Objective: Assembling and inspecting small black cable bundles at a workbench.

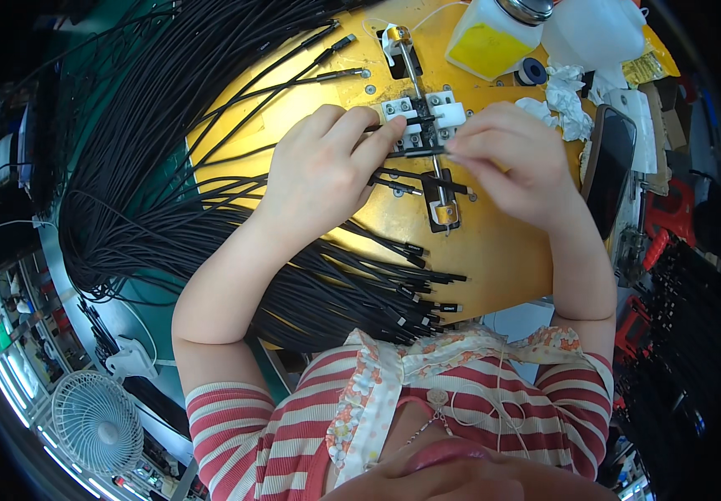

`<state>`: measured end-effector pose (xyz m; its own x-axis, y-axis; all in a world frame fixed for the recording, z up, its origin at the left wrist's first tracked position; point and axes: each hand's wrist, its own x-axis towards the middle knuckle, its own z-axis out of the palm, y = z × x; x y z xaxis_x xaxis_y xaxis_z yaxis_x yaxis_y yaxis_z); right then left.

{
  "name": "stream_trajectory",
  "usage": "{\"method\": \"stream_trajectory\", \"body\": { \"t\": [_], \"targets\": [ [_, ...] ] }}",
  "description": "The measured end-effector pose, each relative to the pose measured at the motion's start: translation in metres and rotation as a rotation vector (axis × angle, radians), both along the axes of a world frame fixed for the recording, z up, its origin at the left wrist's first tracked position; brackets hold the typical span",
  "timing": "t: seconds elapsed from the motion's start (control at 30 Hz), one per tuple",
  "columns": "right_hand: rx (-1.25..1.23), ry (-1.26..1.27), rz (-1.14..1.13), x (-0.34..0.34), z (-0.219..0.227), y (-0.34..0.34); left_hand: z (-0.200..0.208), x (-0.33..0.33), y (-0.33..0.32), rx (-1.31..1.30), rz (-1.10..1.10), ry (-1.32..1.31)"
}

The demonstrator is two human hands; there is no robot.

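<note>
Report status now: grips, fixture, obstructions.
Left grip at metal fixture, hold unclear. Right grip at its right side, hold unclear. Black cables crowd its left and near sides.

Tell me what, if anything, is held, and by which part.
The left hand seems to pinch a black cable near its end; whether the right hand holds anything cannot be told.
</note>
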<state>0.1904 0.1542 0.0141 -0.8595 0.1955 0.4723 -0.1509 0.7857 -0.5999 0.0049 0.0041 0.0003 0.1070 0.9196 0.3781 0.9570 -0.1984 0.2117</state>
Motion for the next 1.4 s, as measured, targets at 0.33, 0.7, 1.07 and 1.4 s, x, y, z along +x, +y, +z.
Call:
{"method": "stream_trajectory", "body": {
  "t": [0.33,0.7,1.07,1.4],
  "targets": [
    [-0.168,-0.027,-0.069,-0.004,-0.007,-0.001,-0.004,-0.005,0.004,0.058,-0.009,-0.049],
    [-0.351,-0.039,-0.175,-0.007,-0.017,0.000,0.019,-0.006,-0.008,-0.197,-0.034,-0.227],
    [-0.089,-0.075,-0.250,-0.008,-0.025,0.002,0.001,-0.007,-0.002,-0.164,-0.018,-0.049],
    [0.159,-0.150,-0.121,0.001,-0.003,0.001,0.005,-0.005,0.000,-0.153,-0.012,-0.035]
  ]
}}
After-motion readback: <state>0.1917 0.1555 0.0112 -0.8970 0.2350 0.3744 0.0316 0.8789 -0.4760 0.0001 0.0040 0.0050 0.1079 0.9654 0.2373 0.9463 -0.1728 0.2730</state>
